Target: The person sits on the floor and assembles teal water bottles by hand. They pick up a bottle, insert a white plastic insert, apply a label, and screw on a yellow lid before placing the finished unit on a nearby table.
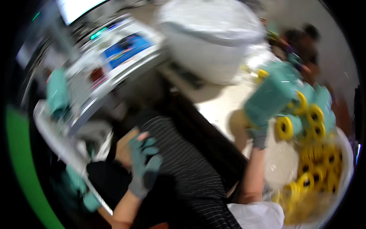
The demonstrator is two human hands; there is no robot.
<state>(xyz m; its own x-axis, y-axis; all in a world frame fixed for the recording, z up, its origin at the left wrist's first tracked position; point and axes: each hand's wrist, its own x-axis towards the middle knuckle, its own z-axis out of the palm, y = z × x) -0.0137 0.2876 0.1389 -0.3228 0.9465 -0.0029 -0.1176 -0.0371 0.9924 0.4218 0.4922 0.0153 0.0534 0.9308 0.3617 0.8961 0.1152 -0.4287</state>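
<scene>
My left hand [145, 164], in a grey-green glove, hovers over my dark striped clothing. Its fingers are loosely bent and apart, with nothing between them. Stretched out to the right, my gloved right hand [259, 136] is at the lower end of a teal plastic container [272, 87] and appears closed on it; blur hides the fingers. Beside that container lie several teal cylinders [322, 98] with yellow rings on their ends, one yellow ring [284, 128] close to my right hand.
A white tub [345, 152] at the right holds many yellow ring parts [305, 181]. A large white bin [213, 49] stands ahead. On the left are a white bench [152, 53] with a blue mat [127, 47] and a teal cylinder [58, 91]. Another person [301, 47] is far right.
</scene>
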